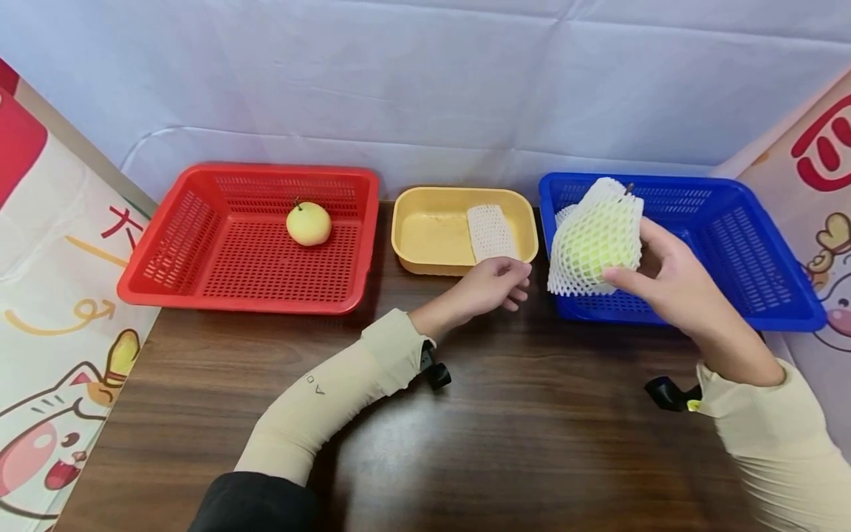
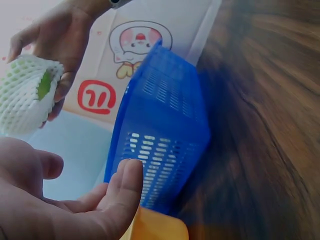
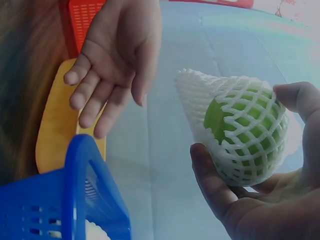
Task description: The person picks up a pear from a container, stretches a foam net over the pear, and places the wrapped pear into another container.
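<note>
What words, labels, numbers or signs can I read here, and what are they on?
"A": on the left sleeve, with more letters too small and blurred to read.
Red strokes: on the left wall, like writing, but I cannot read them.
Red boxed sign: on the right wall, clear but stylised; I cannot tell what it says.
No lettering visible on the wrapped fruit, baskets or tub.
</note>
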Tool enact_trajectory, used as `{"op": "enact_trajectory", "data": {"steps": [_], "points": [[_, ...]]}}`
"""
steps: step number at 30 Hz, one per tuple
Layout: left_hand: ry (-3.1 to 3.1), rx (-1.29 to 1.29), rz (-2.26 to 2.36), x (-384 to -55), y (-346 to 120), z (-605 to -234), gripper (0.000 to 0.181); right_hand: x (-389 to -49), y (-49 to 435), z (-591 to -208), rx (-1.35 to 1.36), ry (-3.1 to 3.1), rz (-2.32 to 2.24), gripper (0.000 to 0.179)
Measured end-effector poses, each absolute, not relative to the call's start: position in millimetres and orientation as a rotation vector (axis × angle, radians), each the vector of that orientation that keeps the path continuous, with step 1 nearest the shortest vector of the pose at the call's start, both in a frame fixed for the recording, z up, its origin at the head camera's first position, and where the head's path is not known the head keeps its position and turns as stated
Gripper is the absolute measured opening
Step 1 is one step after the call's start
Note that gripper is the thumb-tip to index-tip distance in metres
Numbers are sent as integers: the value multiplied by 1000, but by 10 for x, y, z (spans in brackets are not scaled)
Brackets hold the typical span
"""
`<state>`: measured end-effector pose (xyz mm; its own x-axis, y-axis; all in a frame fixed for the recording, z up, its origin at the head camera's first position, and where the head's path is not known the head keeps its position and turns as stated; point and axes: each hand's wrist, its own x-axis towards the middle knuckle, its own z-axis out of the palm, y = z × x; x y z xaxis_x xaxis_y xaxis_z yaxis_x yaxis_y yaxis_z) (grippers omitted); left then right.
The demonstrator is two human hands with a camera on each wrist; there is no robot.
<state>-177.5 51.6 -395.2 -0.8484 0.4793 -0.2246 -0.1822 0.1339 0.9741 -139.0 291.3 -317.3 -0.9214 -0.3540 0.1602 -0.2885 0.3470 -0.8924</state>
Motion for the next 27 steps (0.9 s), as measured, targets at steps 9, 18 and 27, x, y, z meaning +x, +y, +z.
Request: {"op": "enact_trajectory", "data": {"steps": [9,18,27], "points": [[1717,163,1881,-1872,792,-3898,46,-1422,3066,-3070,-596,2404,-1860,58],[1737,35,1865,-1894,989,-3934,41,-1493,3342,-2902,-374,2780,-1523,53],[1671,-19,1939,-1951,1095,-4016,12,-1523,3478,-2797,-210,2828,-1458,48]]}}
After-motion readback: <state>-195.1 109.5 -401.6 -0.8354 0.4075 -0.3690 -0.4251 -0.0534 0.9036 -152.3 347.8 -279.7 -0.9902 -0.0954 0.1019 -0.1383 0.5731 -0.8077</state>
